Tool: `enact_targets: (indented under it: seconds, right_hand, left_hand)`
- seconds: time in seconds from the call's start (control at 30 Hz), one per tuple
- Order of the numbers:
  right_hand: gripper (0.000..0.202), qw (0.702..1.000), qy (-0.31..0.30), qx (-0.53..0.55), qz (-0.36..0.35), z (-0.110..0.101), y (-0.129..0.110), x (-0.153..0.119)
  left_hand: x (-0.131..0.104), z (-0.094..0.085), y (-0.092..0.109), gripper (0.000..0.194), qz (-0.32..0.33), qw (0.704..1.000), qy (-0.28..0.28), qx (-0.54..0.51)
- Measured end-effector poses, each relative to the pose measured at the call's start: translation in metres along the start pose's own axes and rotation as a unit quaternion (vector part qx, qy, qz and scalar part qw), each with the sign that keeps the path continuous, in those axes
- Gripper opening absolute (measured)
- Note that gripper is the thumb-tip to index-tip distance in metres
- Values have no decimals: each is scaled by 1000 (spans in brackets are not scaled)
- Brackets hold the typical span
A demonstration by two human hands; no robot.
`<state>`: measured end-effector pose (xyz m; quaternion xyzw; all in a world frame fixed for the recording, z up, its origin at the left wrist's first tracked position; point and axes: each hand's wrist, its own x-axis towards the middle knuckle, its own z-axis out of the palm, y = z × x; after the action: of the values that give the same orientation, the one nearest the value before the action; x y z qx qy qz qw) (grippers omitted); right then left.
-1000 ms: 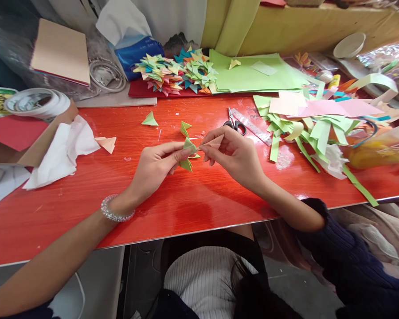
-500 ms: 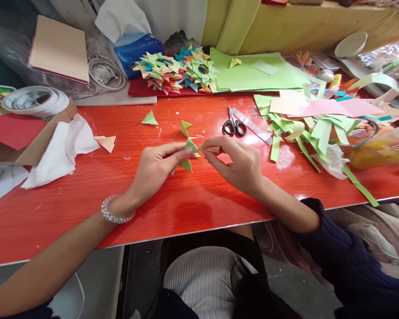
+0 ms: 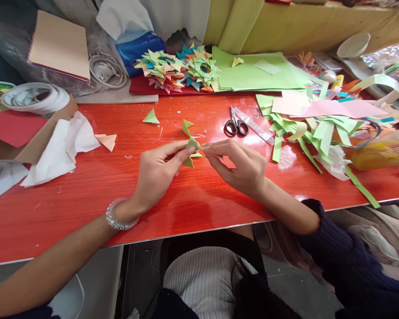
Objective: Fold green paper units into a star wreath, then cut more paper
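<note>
Far left of the red tabletop (image 3: 89, 190): nested white tape rolls (image 3: 36, 98) and a red sheet (image 3: 15, 128) sat in a cardboard box (image 3: 55, 130), with a crumpled white tissue (image 3: 58, 153) against its side. Behind the box lay a tan-topped paper stack (image 3: 60, 44). A peach folded triangle (image 3: 107, 141) lay just right of the tissue; a coiled cable (image 3: 108, 71) and a blue tissue pack (image 3: 134, 51) were at the back. Left hand (image 3: 159, 173), beaded bracelet (image 3: 119, 214) at the wrist, had a green folded-paper piece (image 3: 193, 144) pinched between thumb and fingers — held above the table, near the middle, points sticking out both ways. A loose green triangle (image 3: 150, 116) lay on the table behind that hand. Multicolored pointed paper rings (image 3: 161, 71) sat at the back edge, next to light-green sheets (image 3: 252, 75). Right hand (image 3: 241, 166) had a peach paper piece (image 3: 218, 156) in a fingertip pinch, tip pointed at the green one — mostly hidden by the fingers, so couldn't tell whether the two touched. Behind the right hand: black-handled scissors (image 3: 236, 127) alongside a clear ruler (image 3: 254, 126). Further right, a heap of green paper strips (image 3: 324, 135) lay partly under a pink strip (image 3: 342, 107), with a white bowl (image 3: 353, 45) behind.
</note>
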<state>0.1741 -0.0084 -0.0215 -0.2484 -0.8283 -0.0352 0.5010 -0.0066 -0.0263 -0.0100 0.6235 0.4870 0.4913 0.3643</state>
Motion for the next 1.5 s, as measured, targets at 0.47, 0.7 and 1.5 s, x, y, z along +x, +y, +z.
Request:
enact_targets:
  seconds: [0.47,0.7,1.5]
  right_hand:
    - [21,1000,23,-4,-12,-2,-3,1]
    - [21,999,32,14,-3,-2,-5,2]
    - [23,997,64,39,21,0,-5,1]
  left_hand:
    - [-2,0,0,13,22,1000,16,-2]
    - [-3,0,0,14,32,999,21,0]
    - [-4,-1,3,14,38,999,7,-5]
